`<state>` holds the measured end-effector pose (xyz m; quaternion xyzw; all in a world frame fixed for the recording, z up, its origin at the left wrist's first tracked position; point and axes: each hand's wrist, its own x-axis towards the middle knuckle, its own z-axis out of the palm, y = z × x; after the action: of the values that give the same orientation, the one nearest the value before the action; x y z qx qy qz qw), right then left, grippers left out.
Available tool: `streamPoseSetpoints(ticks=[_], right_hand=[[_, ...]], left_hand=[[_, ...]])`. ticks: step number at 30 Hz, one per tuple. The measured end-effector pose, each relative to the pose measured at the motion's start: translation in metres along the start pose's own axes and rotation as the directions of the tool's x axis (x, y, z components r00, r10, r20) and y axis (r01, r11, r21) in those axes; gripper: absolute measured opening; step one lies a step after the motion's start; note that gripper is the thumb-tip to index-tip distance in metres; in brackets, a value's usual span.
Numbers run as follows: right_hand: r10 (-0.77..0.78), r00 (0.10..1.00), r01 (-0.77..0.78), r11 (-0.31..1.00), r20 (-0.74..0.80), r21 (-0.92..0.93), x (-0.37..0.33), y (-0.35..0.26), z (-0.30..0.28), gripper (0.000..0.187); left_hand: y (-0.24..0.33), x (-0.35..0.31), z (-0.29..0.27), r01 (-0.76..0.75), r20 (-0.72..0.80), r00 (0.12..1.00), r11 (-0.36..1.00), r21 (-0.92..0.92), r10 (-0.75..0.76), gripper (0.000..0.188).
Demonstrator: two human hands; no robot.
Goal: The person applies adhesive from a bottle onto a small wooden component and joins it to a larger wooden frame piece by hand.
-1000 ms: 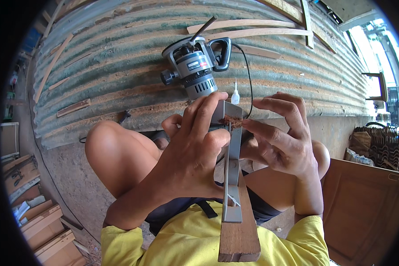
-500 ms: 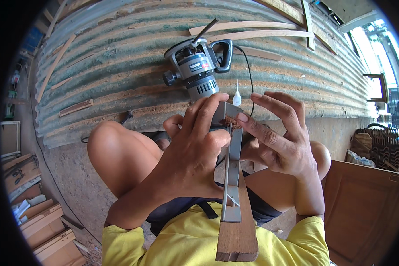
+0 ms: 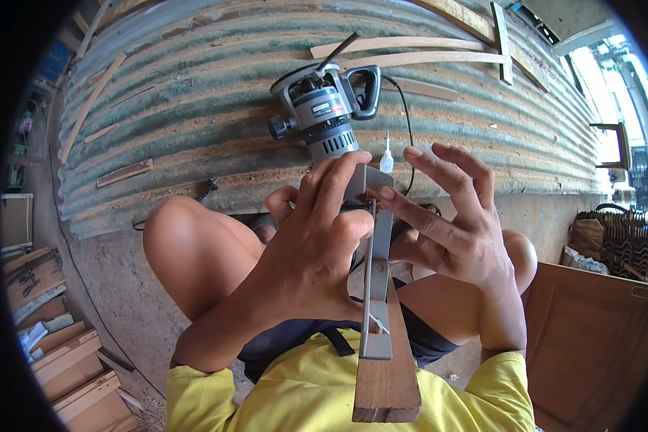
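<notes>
A long grey metal angle piece (image 3: 379, 317) lies along a brown wooden bar (image 3: 387, 392) that points up from my lap. My left hand (image 3: 302, 223) holds the far part of the metal from its left side, fingertips at the upright end plate and thumb bent against the edge. Reddish-brown sawdust (image 3: 371, 196) is heaped at that far end. My right hand (image 3: 457, 216) is open with fingers spread, its index fingertip at the sawdust. A small white bottle with a thin nozzle (image 3: 387, 162) stands just beyond. What lies beneath my left palm is hidden.
A grey router (image 3: 324, 111) with a black handle and cord rests on the corrugated metal sheet (image 3: 216, 129) ahead. Wood strips (image 3: 425, 57) lie across the sheet. A brown wooden panel (image 3: 597, 338) is at right, wooden pieces (image 3: 68, 360) at left.
My right fingers have spread a little and the index fingertip has shifted slightly left along the sawdust. My left hand keeps its hold.
</notes>
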<state>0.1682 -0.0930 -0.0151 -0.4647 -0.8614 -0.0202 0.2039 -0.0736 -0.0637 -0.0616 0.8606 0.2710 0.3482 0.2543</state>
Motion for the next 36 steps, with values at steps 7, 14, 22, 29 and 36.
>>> streamPoseSetpoints(ticks=[7, 14, 22, 29, 36], right_hand=[[0.200, 0.877, -0.157, 0.979, -0.437, 0.133, -0.026, 0.048, -0.046, 0.030], [0.918, 0.314, -0.933, 0.250, -0.243, -0.259, -0.224, 0.121, -0.070, 0.023], [0.921, 0.068, -0.998, 0.064, 0.384, 0.022, -0.355, 0.033, 0.098, 0.020], [0.918, 0.112, -0.993, 0.117, 0.381, 0.009, -0.338, 0.035, 0.135, 0.020], [0.936, 0.077, -0.996, 0.084, 0.343, -0.006, -0.358, 0.040, 0.127, 0.020]], left_hand=[[0.002, -0.002, -0.005, 0.024, 0.057, 0.998, 0.996, 0.087, -0.029, 0.085], [0.003, -0.002, -0.009, 0.038, 0.143, 0.989, 0.997, 0.066, -0.047, 0.084], [-0.005, -0.011, 0.007, 0.105, 0.085, 0.991, 0.994, -0.014, -0.104, 0.060], [-0.005, -0.011, 0.009, 0.042, 0.085, 0.995, 0.998, 0.055, -0.047, 0.074], [0.001, -0.012, 0.001, 0.044, 0.098, 0.994, 0.999, -0.003, -0.044, 0.078]])
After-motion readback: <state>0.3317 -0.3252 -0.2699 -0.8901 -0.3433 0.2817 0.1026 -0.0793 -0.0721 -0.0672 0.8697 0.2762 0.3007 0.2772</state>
